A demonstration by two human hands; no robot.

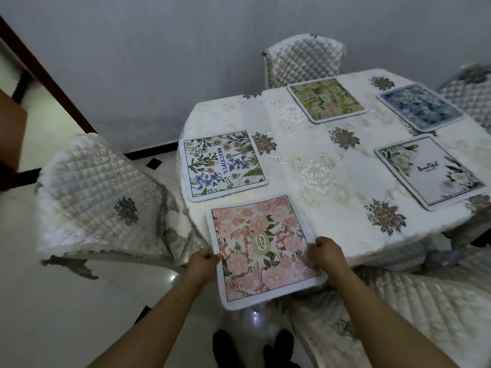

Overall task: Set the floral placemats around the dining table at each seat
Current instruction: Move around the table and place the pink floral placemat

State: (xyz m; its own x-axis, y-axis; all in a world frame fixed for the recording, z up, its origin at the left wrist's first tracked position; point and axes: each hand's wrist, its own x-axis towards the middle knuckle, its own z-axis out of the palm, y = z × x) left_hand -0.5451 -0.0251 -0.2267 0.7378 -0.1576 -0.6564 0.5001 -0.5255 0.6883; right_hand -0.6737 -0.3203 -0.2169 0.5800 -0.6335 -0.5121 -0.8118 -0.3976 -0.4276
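Observation:
A pink floral placemat lies half on the near corner of the dining table, its near part hanging past the edge. My left hand grips its left edge and my right hand grips its right edge. Several other placemats lie flat on the white embroidered tablecloth: a white one with blue and orange flowers just beyond the pink one, a yellow-green one at the far side, a blue one at the far right, and a pale white-flowered one on the right.
Quilted cream chairs surround the table: one on the left, one at the far side, one at the far right, one at the near right. A grey wall stands behind. A dark door frame is at left. My feet show below on the glossy floor.

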